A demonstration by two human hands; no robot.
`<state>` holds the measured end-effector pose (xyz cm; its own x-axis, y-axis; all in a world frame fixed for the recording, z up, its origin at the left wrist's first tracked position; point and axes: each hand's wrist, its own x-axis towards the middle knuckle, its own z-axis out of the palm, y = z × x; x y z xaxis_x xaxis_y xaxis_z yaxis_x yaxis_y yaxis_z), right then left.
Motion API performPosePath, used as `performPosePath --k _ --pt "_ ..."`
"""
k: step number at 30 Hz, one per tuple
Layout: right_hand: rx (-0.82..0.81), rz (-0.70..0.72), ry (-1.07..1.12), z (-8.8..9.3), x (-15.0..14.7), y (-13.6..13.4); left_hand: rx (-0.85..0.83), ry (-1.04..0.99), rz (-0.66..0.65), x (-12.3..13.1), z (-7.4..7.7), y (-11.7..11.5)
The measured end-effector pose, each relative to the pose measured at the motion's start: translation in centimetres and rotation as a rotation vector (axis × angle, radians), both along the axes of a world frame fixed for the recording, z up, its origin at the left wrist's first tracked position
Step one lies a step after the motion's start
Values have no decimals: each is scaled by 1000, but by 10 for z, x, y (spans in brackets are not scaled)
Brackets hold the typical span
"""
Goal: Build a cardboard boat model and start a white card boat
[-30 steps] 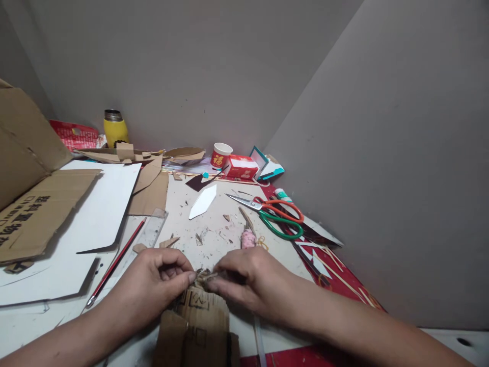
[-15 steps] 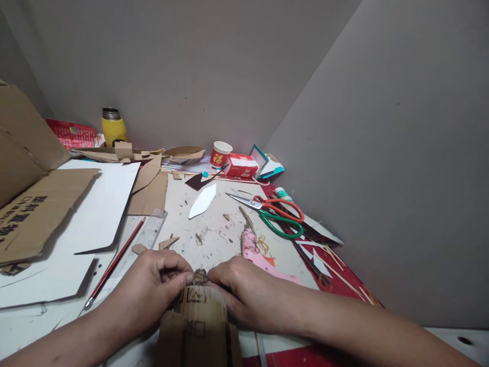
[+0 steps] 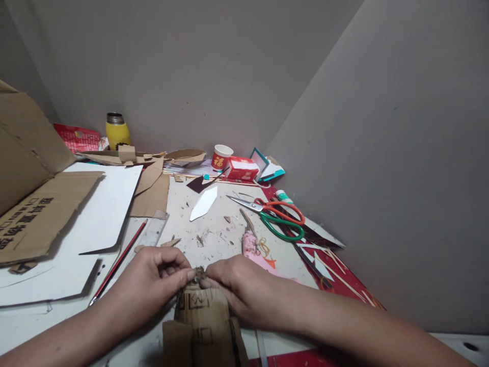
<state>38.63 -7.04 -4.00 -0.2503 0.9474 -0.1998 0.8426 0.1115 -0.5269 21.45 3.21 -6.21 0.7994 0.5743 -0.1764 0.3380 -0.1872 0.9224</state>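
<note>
Left hand (image 3: 158, 278): pinching, with thumb and forefinger, the left side of a small ragged brown cardboard tip (image 3: 199, 275)
Right hand (image 3: 244, 290): closed on the right side of the same tip; partly hidden at the contact, so cannot tell how firmly
Brown cardboard construction with dark inked box marks (image 3: 202, 313): at bottom centre, between and below both hands, with the tip at its far end
Pink tool with a grubby mottled end (image 3: 250, 244): just beyond the right hand, partly behind it
Steel scissors with orange and green handles (image 3: 282, 232): lying farther off to the right, pointed leftward
White elongated paper piece (image 3: 204, 204): flat on the pale tabletop (image 3: 187, 237), beyond the hands
Slim red pencil (image 3: 124, 255): slanting beside the clear plastic ruler (image 3: 155, 232), left of the left hand
Red paper cup with gold character (image 3: 219, 160): upright at the back, beside a red-and-white box (image 3: 242, 168)
</note>
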Motion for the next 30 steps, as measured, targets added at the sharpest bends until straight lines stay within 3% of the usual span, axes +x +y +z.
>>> performPosePath --k 5,9,17,25,30 --pt "33 119 7 8 5 5 -96 -37 19 -5 10 0" --pt "-19 203 57 11 10 13 -119 -5 -113 -9 16 4" --pt "-119 340 195 1 12 38 -232 27 -223 -15 11 12" --pt "-234 287 221 1 15 47 -145 40 -162 -15 1 6" --pt "-145 40 210 19 31 45 -48 -9 -55 -16 10 5"
